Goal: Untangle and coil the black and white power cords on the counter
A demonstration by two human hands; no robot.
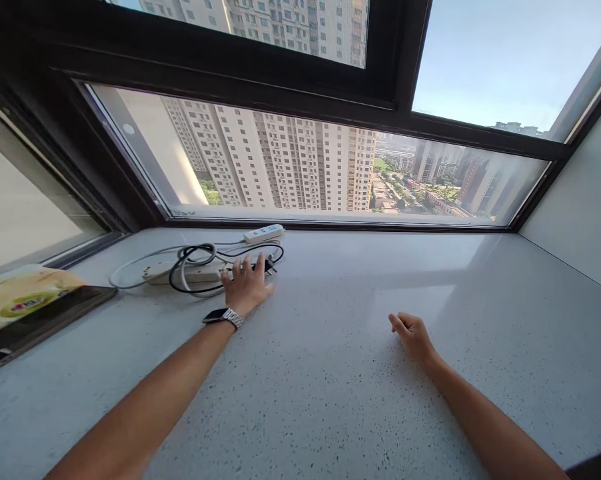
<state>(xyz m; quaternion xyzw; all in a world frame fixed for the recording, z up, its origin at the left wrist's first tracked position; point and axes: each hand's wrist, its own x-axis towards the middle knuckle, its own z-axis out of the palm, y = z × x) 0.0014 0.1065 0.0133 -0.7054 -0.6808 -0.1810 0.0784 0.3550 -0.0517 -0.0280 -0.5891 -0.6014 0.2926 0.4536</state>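
My left hand [247, 285], with a watch [222, 318] on its wrist, reaches over the right end of a long white power strip [200, 272]. Its fingers are spread and touch the strip's end, close to a black plug [269, 265]. What lies directly under the palm is hidden. A black cable [178, 280] and a white cable [145, 253] loop loosely around the strip. Just behind them lies a smaller white power strip [263, 233]. Well to the right, my right hand [411, 333] is curled into a fist near the sill's surface, with nothing visible in it.
The speckled white windowsill [330, 373] runs up to a dark window frame [330, 227]. On the left, a yellow and white soft pack [25, 300] rests by a dark flat tray-like object [50, 320]. A white wall [580, 193] bounds the right side. Tall buildings stand outside.
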